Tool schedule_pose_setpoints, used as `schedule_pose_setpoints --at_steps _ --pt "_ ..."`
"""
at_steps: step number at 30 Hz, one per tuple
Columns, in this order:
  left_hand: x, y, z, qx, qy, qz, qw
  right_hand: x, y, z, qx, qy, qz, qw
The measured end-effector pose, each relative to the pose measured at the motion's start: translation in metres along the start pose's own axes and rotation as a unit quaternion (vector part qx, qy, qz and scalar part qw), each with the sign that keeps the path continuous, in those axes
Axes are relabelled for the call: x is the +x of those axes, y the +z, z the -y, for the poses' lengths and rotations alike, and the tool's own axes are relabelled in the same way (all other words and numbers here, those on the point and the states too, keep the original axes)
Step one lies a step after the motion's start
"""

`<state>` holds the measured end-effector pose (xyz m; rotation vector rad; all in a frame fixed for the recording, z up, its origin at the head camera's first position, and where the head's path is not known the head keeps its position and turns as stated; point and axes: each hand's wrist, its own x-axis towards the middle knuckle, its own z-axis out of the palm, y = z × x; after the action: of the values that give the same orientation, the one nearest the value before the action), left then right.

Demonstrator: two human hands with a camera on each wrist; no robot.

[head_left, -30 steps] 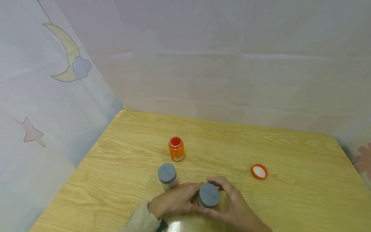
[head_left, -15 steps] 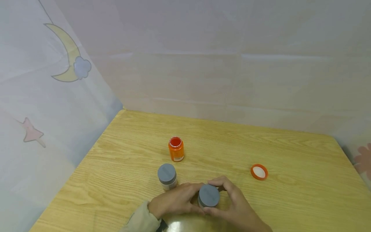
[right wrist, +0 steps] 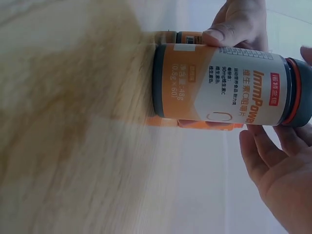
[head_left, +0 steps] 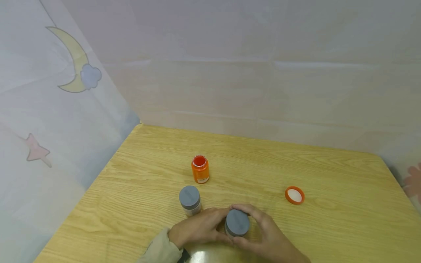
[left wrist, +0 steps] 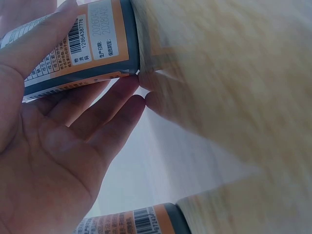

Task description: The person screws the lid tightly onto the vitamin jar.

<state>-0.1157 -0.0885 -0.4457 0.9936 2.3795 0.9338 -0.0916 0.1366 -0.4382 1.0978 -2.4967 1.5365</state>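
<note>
Orange-and-white bottle [right wrist: 219, 87], grey lid [head_left: 237, 222]

Two grey-lidded bottles [head_left: 237, 223] [head_left: 189, 199], one uncapped orange bottle [head_left: 200, 173], one loose orange lid [head_left: 294, 195], two hands [head_left: 201, 225] [head_left: 267, 233], one wooden desk [head_left: 131, 190].

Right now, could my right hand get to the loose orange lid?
Probably yes: nothing visible stands between your right hand and the orange lid, though that hand would likely have to release the gray-capped bottle it holds.

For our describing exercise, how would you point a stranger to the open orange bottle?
On the wooden table, find the leftmost, grey-lidded bottle. Just beyond it, slightly right, stands the orange bottle, the only one without a lid.
</note>
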Motion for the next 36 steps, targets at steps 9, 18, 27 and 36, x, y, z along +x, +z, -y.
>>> schedule_pose_setpoints --at_steps 9,18,27,36 --pt "0.000 0.000 0.000 -0.004 -0.010 0.001 0.9999 0.003 0.005 -0.001 0.020 -0.020 -0.041 0.999" --pt "0.001 0.001 0.000 0.005 -0.009 0.000 1.0000 0.002 0.009 -0.002 -0.009 0.000 -0.049 0.999" --pt "0.000 0.001 0.001 0.007 0.006 -0.001 1.0000 -0.002 -0.001 0.004 0.018 0.008 0.001 1.000" --pt "0.001 0.001 0.000 0.000 -0.009 -0.001 1.0000 0.003 0.008 -0.003 0.011 -0.015 -0.053 0.998"
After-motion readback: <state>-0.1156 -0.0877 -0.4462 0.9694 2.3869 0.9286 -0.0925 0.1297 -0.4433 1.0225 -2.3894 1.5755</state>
